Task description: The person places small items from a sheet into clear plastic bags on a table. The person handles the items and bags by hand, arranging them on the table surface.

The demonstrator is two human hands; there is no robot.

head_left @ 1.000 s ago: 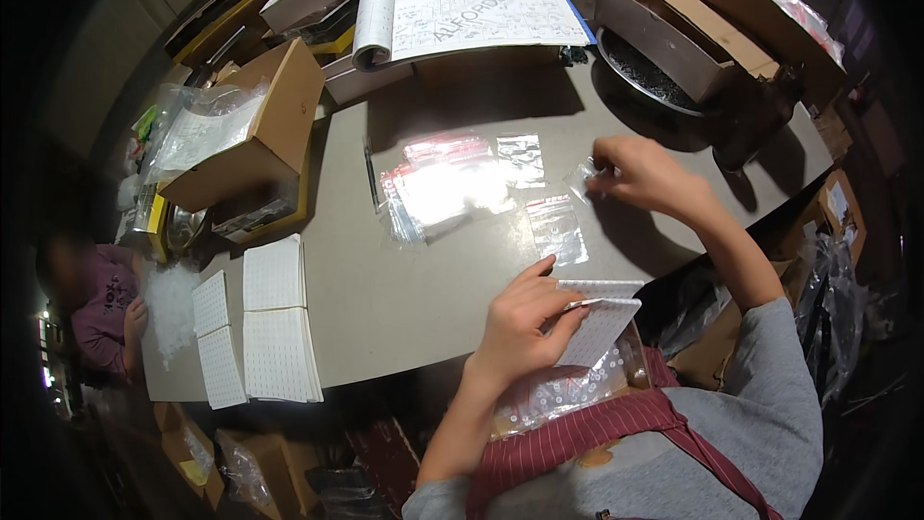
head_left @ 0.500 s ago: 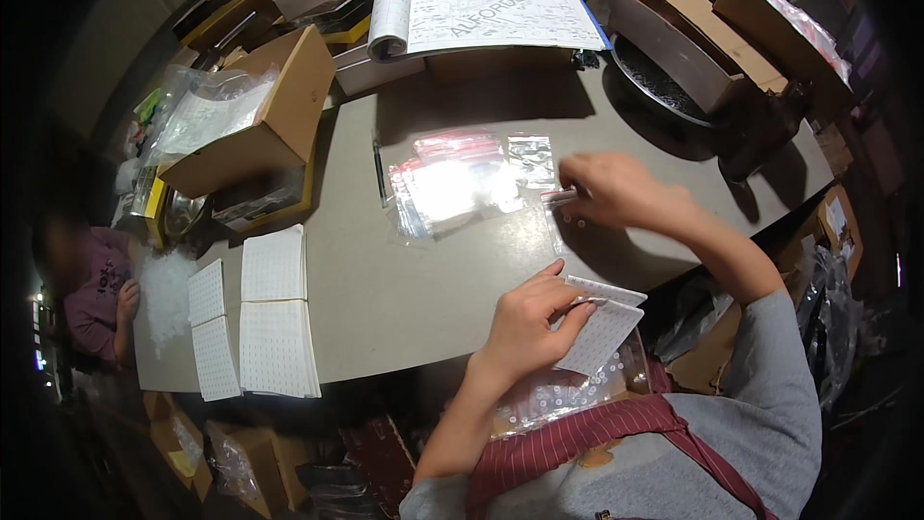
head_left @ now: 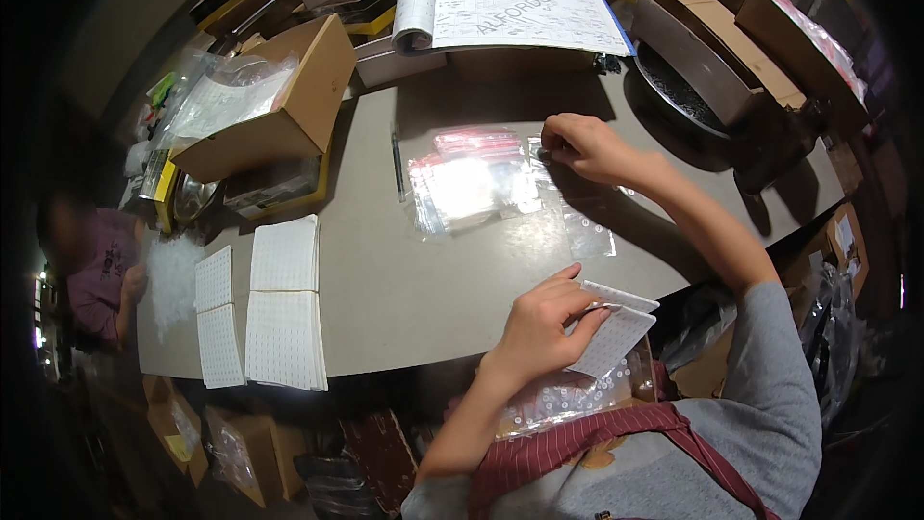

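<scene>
My left hand (head_left: pixel 547 323) is closed on white printed sheets (head_left: pixel 616 339), thumb on top, above a clear tray (head_left: pixel 549 395) of small white rings at my lap. A thin dark strip shows by the thumb. Over the table, my right hand (head_left: pixel 592 149) has its fingers pinched at a small zip bag (head_left: pixel 536 149), mostly covered by the hand; the exact grip is partly hidden. Just left of it lies a glossy pile of red-topped zip bags (head_left: pixel 472 178). A clear zip bag (head_left: pixel 589 233) with small white rings lies flat between my hands.
Stacks of white printed sheets (head_left: pixel 284 303) lie at the left, beside a heap of clear plastic pieces (head_left: pixel 173 270). A pen (head_left: pixel 397 166), a cardboard box (head_left: pixel 260 116), a clipboard (head_left: pixel 520 19) and a dark bowl (head_left: pixel 674 87) surround the work area. Another person (head_left: pixel 96 260) sits at far left.
My right hand has moved up and away from the clear bag with rings to the small zip bag. That clear bag now lies loose. My left hand keeps its hold on the sheets.
</scene>
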